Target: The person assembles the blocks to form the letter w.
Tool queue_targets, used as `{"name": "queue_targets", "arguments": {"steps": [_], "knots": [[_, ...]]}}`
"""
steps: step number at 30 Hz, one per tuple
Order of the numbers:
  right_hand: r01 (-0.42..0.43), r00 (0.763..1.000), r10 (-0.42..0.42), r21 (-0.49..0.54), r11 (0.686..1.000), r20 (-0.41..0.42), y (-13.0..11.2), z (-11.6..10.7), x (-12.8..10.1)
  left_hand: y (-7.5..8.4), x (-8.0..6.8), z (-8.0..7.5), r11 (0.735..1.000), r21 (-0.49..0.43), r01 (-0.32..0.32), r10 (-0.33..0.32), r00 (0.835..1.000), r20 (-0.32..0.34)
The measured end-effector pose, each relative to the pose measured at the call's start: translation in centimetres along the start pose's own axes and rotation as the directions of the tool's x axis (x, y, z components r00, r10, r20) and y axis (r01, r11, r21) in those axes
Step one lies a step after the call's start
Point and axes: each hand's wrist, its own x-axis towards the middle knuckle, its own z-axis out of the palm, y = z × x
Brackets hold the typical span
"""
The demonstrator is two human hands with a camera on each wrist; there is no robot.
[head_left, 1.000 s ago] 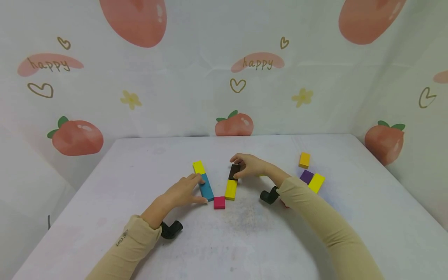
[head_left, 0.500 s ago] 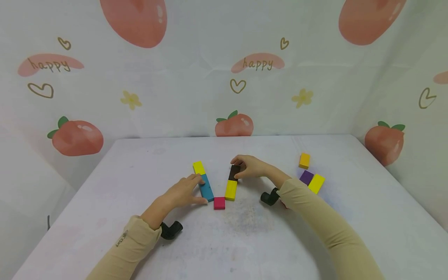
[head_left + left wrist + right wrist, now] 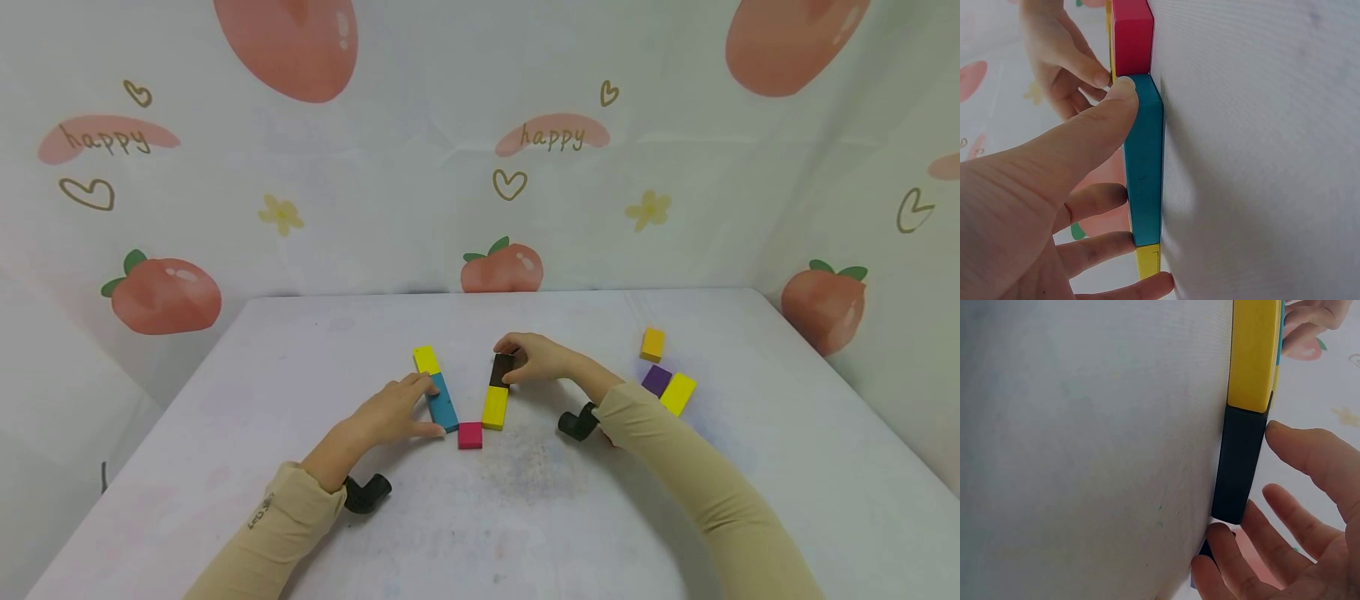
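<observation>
Tabletop (image 3: 525, 517) is carrying 2 short rows of flat blocks near its middle, well in from every edge, and both hands are steadying those rows, apparently so the pieces lie end to end. Left hand (image 3: 390, 412) is reaching in from the near left edge, palm down, wrist low, fingers spread narrowly along the blue block (image 3: 442, 402); the left wrist view is showing the thumb (image 3: 1094, 128) pressing the block's near end and the other fingers lying against its side, so it is pinching the blue block lightly. A small yellow block (image 3: 425, 359) is butting against that block's far end, and a red block (image 3: 470, 434) is sitting at its near end. Right hand (image 3: 536, 358) is coming in from the near right edge with the wrist bent inward, fingers curled around the black block (image 3: 502, 369), thumb on one side and fingertips (image 3: 1310, 456) on the other. A long yellow block (image 3: 495, 407) is touching the black block's near end. Toward the right edge, an orange block (image 3: 652, 343), a purple block (image 3: 657, 379) and another yellow block (image 3: 678, 392) are lying apart from both rows.
</observation>
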Motion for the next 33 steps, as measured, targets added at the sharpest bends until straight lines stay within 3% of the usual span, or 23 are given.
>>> {"name": "queue_targets", "arguments": {"steps": [12,19,25,33], "knots": [[-0.041,0.999,0.041,0.019,0.999,-0.018,-0.2,-0.4,-0.3,0.0,0.0,0.1,1.0,-0.003,0.002,-0.002,1.0,0.0],[-0.03,0.994,0.034,0.034,0.999,-0.108,0.4,-1.6,-0.4,-0.1,0.1,0.1,1.0,-0.002,0.0,0.0,1.0,-0.003],[-0.114,0.978,0.121,0.047,0.992,-0.171,0.9,-2.3,-0.3,-0.2,0.1,0.1,1.0,-0.004,0.007,-0.007,1.0,0.001],[-0.241,0.952,0.251,0.08,0.967,-0.173,1.1,-2.3,-0.1,-0.2,0.2,0.1,1.0,-0.006,0.01,-0.01,1.0,0.002]]}}
